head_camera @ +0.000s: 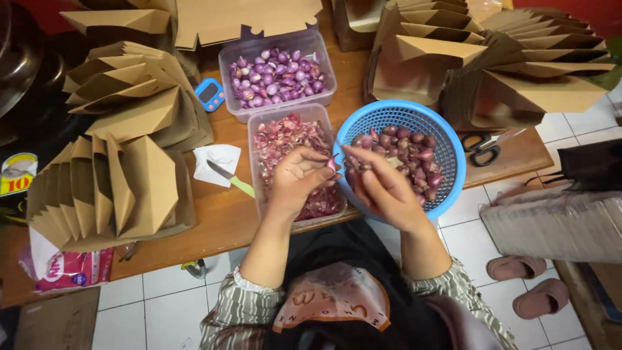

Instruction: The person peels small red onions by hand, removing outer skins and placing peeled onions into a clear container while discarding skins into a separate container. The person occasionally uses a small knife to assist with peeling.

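Note:
My left hand [297, 178] and my right hand [379, 185] meet over the front edge of a low wooden table [220, 214], both pinching one small purple shallot [333, 163] between the fingertips. Under my left hand stands a clear tub of reddish shallot skins [285, 139]. Beneath my right hand sits a blue plastic basket [447, 139] with several unpeeled shallots [408, 149]. Farther back, a second clear tub [228, 65] holds several peeled purple shallots [275, 78].
A green-handled knife [231, 179] lies on a white tissue left of the tubs. A small blue timer [209, 94] and black scissors [479, 148] also lie on the table. Stacks of folded brown paper bags [123, 181] crowd the table. Slippers [528, 282] rest on the tiled floor.

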